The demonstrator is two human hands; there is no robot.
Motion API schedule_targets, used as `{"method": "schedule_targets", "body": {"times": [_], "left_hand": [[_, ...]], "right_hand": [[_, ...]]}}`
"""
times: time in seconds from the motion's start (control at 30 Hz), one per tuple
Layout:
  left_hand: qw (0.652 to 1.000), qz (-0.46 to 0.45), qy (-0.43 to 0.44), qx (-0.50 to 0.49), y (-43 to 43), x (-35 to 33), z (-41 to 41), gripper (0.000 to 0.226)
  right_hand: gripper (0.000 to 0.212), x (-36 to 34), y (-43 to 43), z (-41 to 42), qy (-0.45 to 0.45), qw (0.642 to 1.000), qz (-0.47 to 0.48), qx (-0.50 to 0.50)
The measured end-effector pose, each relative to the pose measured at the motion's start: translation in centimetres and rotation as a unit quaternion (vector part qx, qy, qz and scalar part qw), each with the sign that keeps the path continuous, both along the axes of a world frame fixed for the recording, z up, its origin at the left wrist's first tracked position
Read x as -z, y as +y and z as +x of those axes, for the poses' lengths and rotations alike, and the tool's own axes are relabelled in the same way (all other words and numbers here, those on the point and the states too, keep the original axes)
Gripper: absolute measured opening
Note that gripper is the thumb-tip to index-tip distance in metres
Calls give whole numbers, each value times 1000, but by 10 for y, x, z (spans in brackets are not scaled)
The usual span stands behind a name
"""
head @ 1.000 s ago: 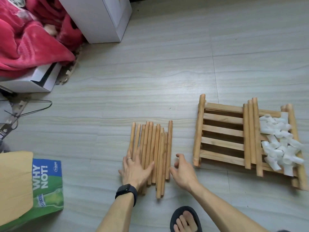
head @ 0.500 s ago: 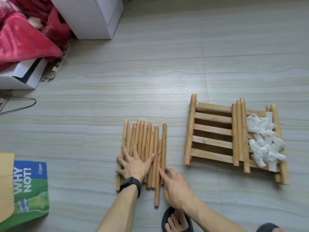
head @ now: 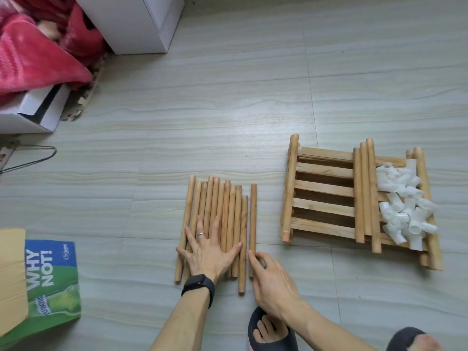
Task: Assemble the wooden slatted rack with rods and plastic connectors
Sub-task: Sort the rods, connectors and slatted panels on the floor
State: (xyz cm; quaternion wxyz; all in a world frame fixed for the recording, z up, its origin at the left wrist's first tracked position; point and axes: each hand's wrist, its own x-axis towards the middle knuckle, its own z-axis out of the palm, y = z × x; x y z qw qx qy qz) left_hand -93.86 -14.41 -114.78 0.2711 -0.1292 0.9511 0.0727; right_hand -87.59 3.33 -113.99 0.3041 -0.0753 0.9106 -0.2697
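Several wooden rods (head: 222,206) lie side by side on the floor in the middle. My left hand (head: 209,250), with a ring and a black watch, rests flat on them with fingers spread. One rod (head: 253,224) lies slightly apart on the right; my right hand (head: 272,279) touches its near end with the fingertips. To the right lie stacked wooden slatted panels (head: 321,191). Three longer rods (head: 364,193) rest across them, next to a heap of white plastic connectors (head: 402,206).
A green and blue carton (head: 50,277) sits at the lower left. A red blanket (head: 33,51) covers white boxes (head: 30,115) at the upper left, beside a white cabinet (head: 136,21). My feet in black sandals (head: 271,333) are at the bottom edge.
The view drifted a little. The rightmost rod now lies apart from the bundle, and my right hand has shifted up against its near end. My left hand stays flat on the rods.
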Motion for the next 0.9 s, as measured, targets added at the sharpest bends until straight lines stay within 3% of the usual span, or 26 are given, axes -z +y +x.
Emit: {"method": "schedule_targets", "body": {"times": [0.23, 0.33, 0.43, 0.63, 0.77, 0.9], "left_hand": [[999, 0, -7, -41, 7, -4, -20, 102], [999, 3, -1, -40, 0, -4, -15, 102], [997, 14, -2, -71, -8, -3, -9, 106], [996, 19, -21, -88, -20, -5, -2, 108], [997, -9, -37, -66, -28, -15, -5, 103], [1000, -21, -13, -10, -17, -32, -24, 90]], "right_hand": [[67, 0, 1, 0, 8, 1000, -5, -25], [63, 1, -6, -8, -17, 998, -38, 45], [78, 0, -15, -22, -52, 991, -85, 91], [89, -5, -22, -47, -101, 994, -36, -33], [74, -26, -13, -60, -118, 990, -39, -63], [56, -68, 20, -83, -62, 992, -10, -113]]}}
